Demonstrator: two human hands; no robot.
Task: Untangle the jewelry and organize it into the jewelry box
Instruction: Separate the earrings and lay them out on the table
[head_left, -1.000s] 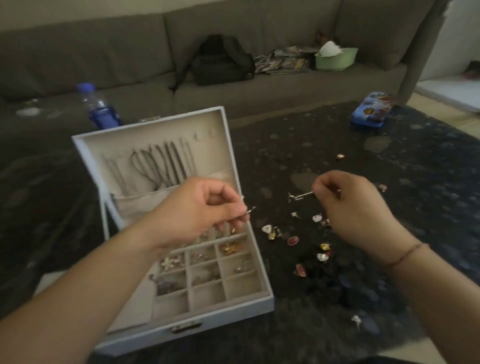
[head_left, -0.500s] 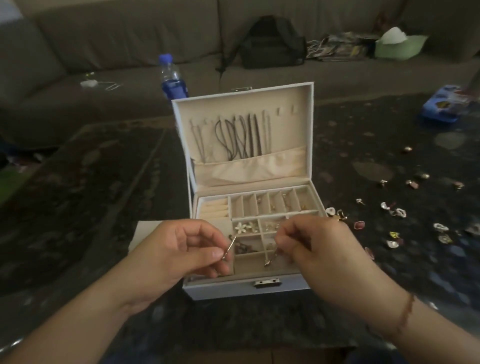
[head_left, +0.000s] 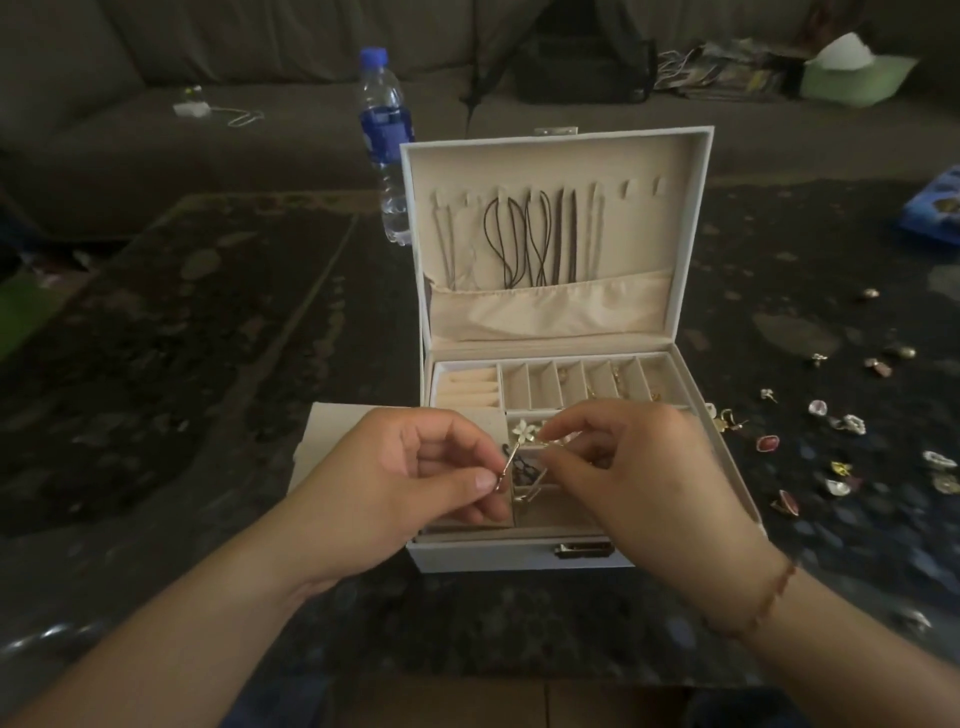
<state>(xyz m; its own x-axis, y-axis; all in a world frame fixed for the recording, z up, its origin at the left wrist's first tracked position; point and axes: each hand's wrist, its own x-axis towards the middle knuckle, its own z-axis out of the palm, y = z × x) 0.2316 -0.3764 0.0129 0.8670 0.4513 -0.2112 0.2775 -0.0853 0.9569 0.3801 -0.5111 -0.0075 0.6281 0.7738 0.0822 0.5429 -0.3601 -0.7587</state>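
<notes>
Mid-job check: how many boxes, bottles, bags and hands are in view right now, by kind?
Boxes: 3 (jewelry box, green tissue box, blue tin)
Bottles: 1 (water bottle)
Bags: 1 (backpack)
Hands: 2 (left hand, right hand, both pinching small metal jewelry)
Total: 7

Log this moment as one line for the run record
phase: sorting | left hand: pinches thin metal piece | right hand: pinches second small piece, blurred | both over open jewelry box | loose earrings on table, right
</notes>
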